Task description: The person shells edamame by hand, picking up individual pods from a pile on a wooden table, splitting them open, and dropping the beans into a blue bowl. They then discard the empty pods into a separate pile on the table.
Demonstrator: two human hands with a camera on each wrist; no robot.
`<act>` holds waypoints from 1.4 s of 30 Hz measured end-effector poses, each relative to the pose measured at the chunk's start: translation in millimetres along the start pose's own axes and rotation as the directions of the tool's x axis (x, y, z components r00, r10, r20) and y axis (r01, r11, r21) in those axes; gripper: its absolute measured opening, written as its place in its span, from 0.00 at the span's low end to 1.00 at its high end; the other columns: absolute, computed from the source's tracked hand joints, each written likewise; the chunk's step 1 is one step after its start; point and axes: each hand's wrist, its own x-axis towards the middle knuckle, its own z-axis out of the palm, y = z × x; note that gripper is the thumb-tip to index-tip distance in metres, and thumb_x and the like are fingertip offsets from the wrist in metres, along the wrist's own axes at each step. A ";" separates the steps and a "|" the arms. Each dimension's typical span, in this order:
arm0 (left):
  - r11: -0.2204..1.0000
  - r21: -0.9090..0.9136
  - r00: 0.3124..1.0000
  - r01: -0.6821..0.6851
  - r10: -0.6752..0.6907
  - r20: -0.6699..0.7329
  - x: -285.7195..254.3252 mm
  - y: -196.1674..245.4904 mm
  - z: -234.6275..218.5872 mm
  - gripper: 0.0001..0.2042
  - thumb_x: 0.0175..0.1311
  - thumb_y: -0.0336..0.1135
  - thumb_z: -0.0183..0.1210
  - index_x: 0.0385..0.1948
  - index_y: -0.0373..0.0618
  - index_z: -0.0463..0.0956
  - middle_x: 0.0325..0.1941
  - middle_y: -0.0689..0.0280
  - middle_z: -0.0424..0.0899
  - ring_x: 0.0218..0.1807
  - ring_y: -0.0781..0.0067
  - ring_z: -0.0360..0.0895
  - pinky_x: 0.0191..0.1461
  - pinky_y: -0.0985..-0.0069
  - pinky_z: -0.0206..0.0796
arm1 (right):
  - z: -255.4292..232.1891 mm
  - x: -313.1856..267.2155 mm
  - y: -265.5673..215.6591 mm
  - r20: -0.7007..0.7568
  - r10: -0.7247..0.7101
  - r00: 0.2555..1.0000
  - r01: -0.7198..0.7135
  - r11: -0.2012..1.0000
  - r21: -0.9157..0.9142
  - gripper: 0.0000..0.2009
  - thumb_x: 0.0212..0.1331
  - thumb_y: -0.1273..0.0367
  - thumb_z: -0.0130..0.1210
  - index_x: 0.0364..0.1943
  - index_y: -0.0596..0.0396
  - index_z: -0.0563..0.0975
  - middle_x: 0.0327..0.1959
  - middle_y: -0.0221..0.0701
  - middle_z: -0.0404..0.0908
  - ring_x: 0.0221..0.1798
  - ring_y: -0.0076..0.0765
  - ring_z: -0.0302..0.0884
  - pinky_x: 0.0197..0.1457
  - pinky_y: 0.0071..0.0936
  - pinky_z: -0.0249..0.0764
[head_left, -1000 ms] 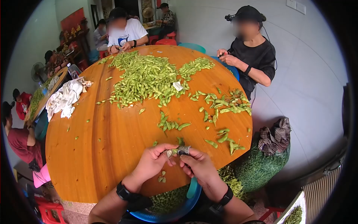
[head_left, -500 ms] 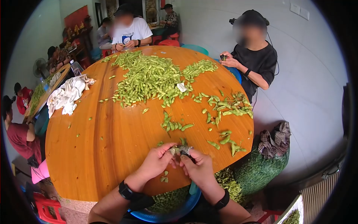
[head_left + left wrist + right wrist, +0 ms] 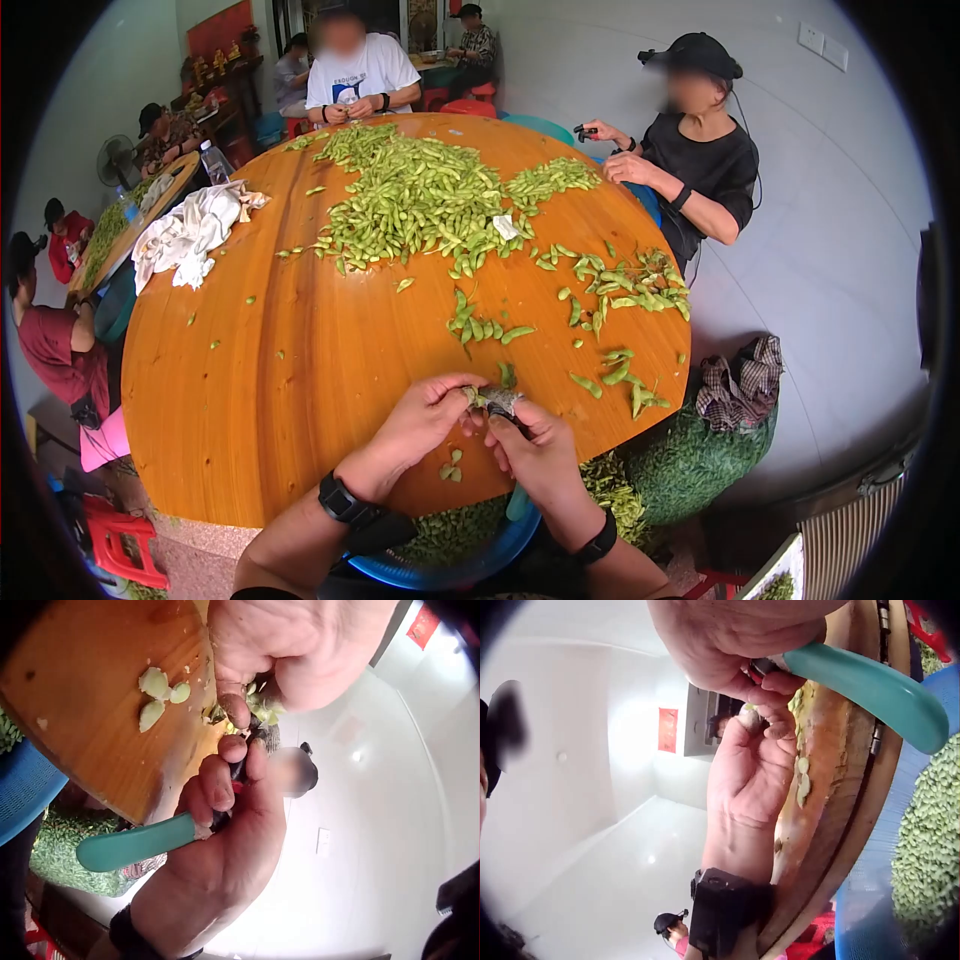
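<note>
Over the near edge of the round wooden table (image 3: 330, 400), my two hands meet fingertip to fingertip. My left hand (image 3: 418, 420) pinches a green soybean pod (image 3: 264, 712), mostly hidden by the fingers. My right hand (image 3: 540, 450) curls round a small tool whose teal handle (image 3: 139, 841) sticks out past the palm; its working end is hidden. A grey wrap (image 3: 500, 402) covers the right hand's fingertip beside the pod. Pale green shell pieces (image 3: 154, 684) lie on the tabletop just below the hands.
A heap of soybean pods (image 3: 420, 200) covers the table's far middle, with loose pods (image 3: 630, 280) at the right. Below the near edge sits a blue basket (image 3: 450, 575) of shelled beans. A full green net sack (image 3: 700, 460) stands at the right. Two people sit across the table.
My hands stay together at the pod and shift only slightly. The head view has turned a little, moving the table in it. The person at right has spread their hands apart.
</note>
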 end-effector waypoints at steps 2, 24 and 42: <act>0.999 0.036 0.999 0.034 -0.033 -0.021 -0.8 3.2 0.6 0.13 0.67 0.25 0.44 0.46 0.35 0.77 0.33 0.65 0.82 0.30 0.79 0.76 0.37 0.82 0.69 | 1.5 -1.2 -0.9 -0.002 -0.015 1.000 0.015 0.999 -0.052 0.06 0.65 0.74 0.51 0.42 0.54 0.79 0.23 0.22 0.75 0.18 0.11 0.66 0.20 0.13 0.62; 0.419 0.897 0.929 -0.139 0.369 -0.028 -8.7 22.6 -25.1 0.06 0.60 0.27 0.57 0.36 0.37 0.77 0.32 0.54 0.77 0.33 0.57 0.77 0.38 0.69 0.69 | -108.4 10.4 5.0 -0.213 -0.228 0.950 0.127 0.906 -0.403 0.07 0.65 0.73 0.49 0.40 0.61 0.78 0.21 0.25 0.74 0.16 0.16 0.67 0.18 0.17 0.61; 0.789 0.593 0.984 -0.161 0.174 0.036 -15.6 16.6 -1.0 0.12 0.65 0.22 0.52 0.49 0.42 0.74 0.40 0.68 0.78 0.44 0.80 0.73 0.49 0.79 0.67 | -19.8 34.5 4.5 0.258 -0.272 0.927 0.367 0.799 -0.476 0.08 0.56 0.70 0.58 0.28 0.60 0.72 0.16 0.30 0.70 0.16 0.24 0.65 0.22 0.28 0.64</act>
